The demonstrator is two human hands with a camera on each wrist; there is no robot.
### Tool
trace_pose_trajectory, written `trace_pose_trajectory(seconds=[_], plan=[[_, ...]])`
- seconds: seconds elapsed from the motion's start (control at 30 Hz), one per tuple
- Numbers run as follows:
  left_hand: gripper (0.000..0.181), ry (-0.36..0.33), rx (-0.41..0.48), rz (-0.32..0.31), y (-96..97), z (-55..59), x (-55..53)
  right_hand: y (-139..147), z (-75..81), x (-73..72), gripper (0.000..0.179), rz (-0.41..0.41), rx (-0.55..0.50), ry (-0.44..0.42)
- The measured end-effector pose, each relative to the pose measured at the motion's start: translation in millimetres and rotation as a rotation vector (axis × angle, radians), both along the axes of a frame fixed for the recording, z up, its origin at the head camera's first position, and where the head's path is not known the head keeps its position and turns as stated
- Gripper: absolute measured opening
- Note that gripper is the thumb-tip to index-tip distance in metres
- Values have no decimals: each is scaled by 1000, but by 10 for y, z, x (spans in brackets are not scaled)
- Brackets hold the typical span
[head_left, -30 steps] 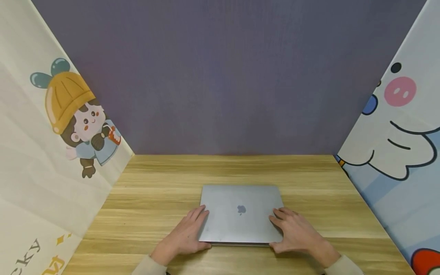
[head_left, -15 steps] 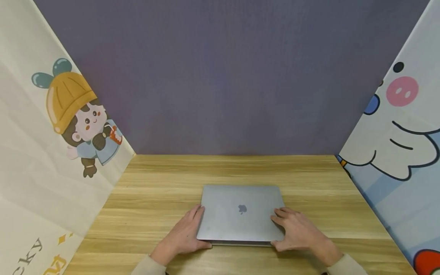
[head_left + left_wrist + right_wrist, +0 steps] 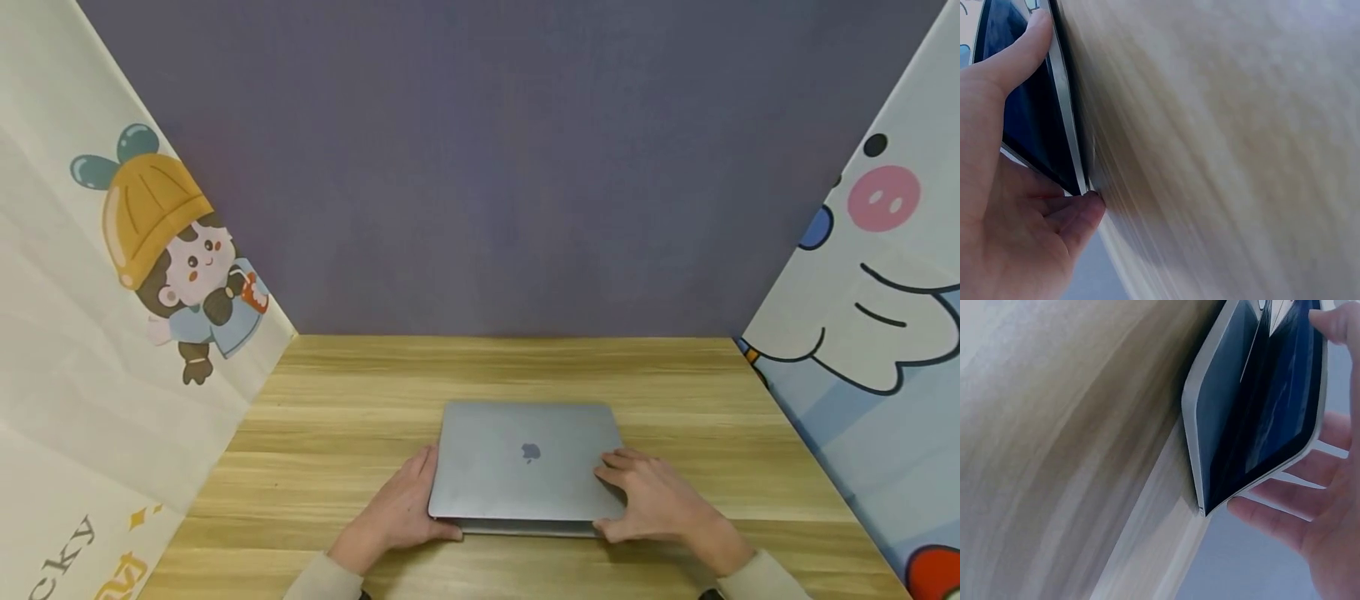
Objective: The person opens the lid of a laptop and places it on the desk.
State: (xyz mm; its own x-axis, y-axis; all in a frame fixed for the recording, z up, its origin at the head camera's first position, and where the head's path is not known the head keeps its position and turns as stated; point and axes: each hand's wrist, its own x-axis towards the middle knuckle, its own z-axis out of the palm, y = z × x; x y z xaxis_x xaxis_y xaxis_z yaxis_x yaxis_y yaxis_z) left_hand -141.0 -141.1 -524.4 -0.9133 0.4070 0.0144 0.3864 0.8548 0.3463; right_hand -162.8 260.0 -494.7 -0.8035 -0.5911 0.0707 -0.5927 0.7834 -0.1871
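Observation:
A silver laptop (image 3: pixel 491 475) lies on the wooden table with its lid raised by a narrow gap along the near edge. My left hand (image 3: pixel 397 507) holds it at the near left corner, thumb along the base's front edge and fingers at the left side. In the left wrist view, the fingertips (image 3: pixel 1091 209) meet the base by the rear corner. On the other side, my right hand (image 3: pixel 656 500) grips the lid, its fingers over the top and the thumb under the near edge. The dark screen (image 3: pixel 1288 412) shows inside the gap in the right wrist view.
The wooden table (image 3: pixel 337 417) runs back to a grey-purple panel (image 3: pixel 480 167). A cream cartoon sheet (image 3: pixel 60 333) bounds the left side. A white and blue cartoon sheet (image 3: pixel 847 417) bounds the right.
The laptop's lid has risen at its near edge, and the gap above the base has widened. The right thumb has shifted slightly up with it; the left hand stays about in place.

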Motion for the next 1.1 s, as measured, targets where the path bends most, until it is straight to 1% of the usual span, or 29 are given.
trace_pose_trajectory(seconds=[0.3, 0.4, 0.5, 0.6, 0.77, 0.97, 1.1], plan=[[135, 2, -2, -13, 4, -32, 5, 38, 9, 2, 75, 5, -9, 33], [131, 20, 2, -36, -3, -54, 16, 38, 22, 1, 75, 3, -9, 27], [125, 42, 3, -70, -12, -63, 28, 35, 43, 1, 75, 2, -19, -1], [119, 41, -9, -88, -14, -50, 40, 36, 63, -7, 76, 6, -25, -14], [117, 7, -25, -83, -12, -14, 45, 42, 87, -32, 74, 22, -48, -1], [120, -16, -20, -66, -19, 12, 25, 45, 153, -79, 72, 39, -60, -24], [122, -8, -2, -67, -23, 30, 9, 50, 191, -124, 69, 44, -69, 3]])
